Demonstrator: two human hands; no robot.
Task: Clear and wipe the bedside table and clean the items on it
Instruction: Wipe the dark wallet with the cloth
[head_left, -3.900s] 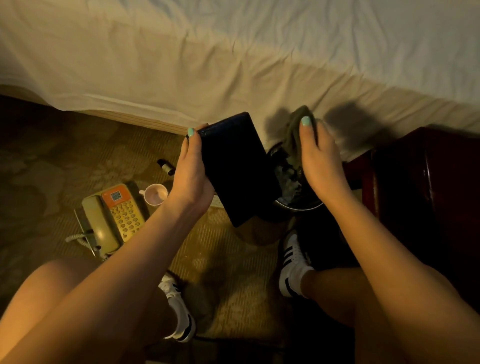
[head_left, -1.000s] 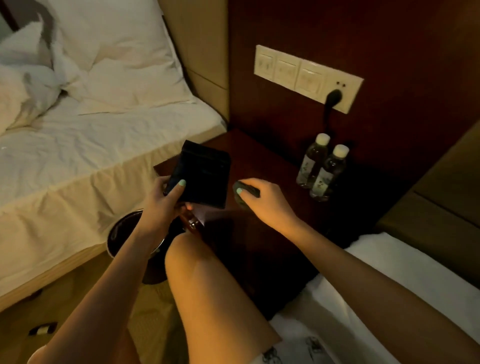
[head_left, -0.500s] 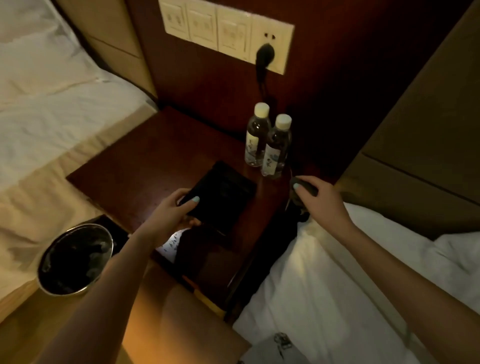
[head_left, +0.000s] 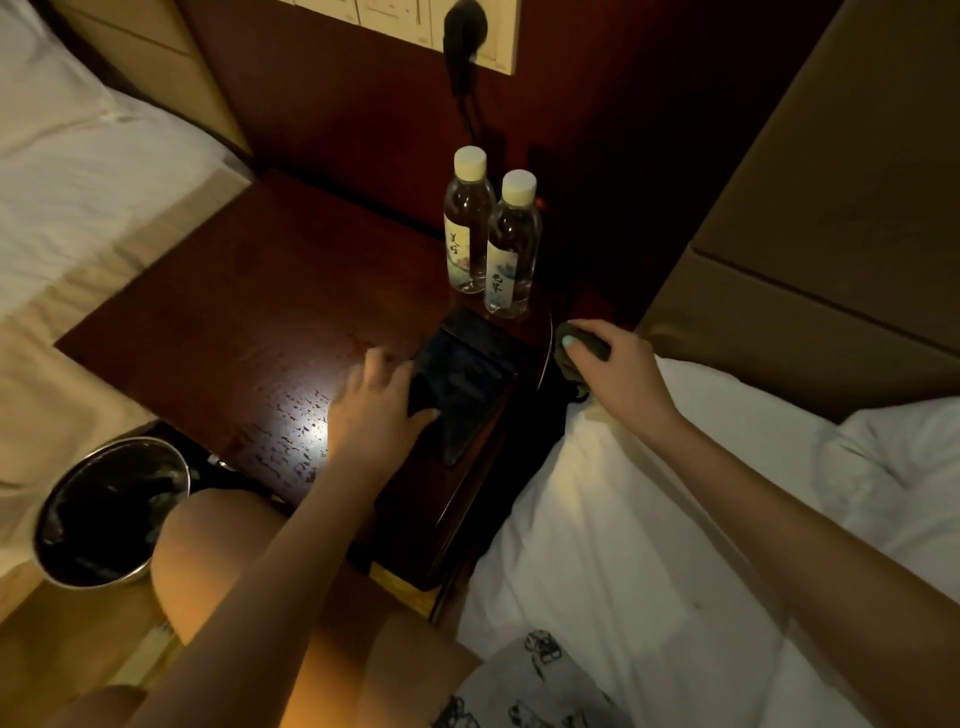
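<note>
Table (head_left: 249, 312): dark red wood, set between two beds, with a glare patch near its front edge. Black folder (head_left: 467, 374): flat on the table at the right edge, just in front of the bottles, its left side partly covered by the hand. Left grip (head_left: 374, 410): released, fingers spread and blurred over the table top, thumb lying on the folder. Right grip (head_left: 618, 369): clenched round a dark cloth (head_left: 582, 348), just off the table's right edge, over the right bed (head_left: 597, 519). Rear bottle (head_left: 467, 223) and front bottle (head_left: 511, 249): upright, side by side at the back right corner, pale caps on, clear liquid inside. Black plug (head_left: 462, 26): in the wall plate above, cord dropping behind the bottles. Waste bin (head_left: 109, 514): on the floor off the front left corner, metal rim, dark liner, contents indistinct. Left bed (head_left: 78, 182): white sheet, along the left edge.
</note>
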